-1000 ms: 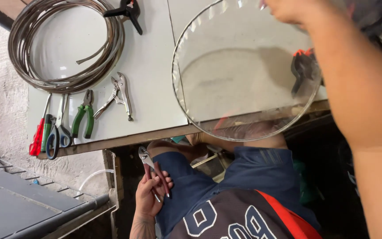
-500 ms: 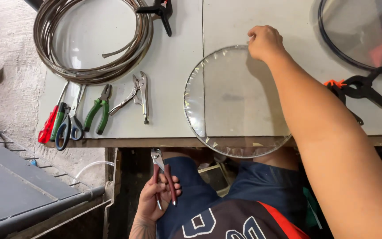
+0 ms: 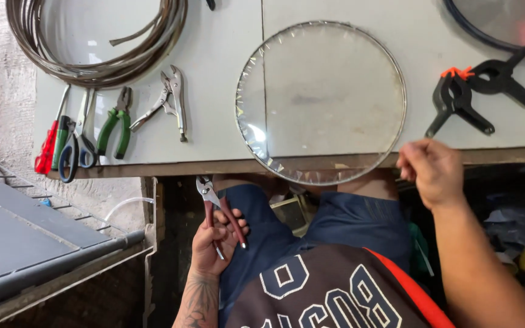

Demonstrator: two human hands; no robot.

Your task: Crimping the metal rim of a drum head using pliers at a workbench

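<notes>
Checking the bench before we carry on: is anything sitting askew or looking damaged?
The round clear disc overhangs the table's front edge, its near rim unsupported, and that rim looks crinkled and uneven. The right hand is beside it, not holding it. The left hand grips red-handled pliers below the table.

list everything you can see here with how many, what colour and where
Clear round disc: one, transparent with metal rim, table middle, overhanging the front edge.
Metal band coil: one, grey, top left.
Locking pliers: one, silver, right of the green pliers.
Green-handled pliers: one, left front.
Scissors: one, blue handles, left front.
Screwdriver: one, red, far left.
Spring clamps: two, black, right.
Table: one, pale grey.
Left hand: holds red-handled pliers below the table.
Right hand: empty, at the table's front edge.
</notes>
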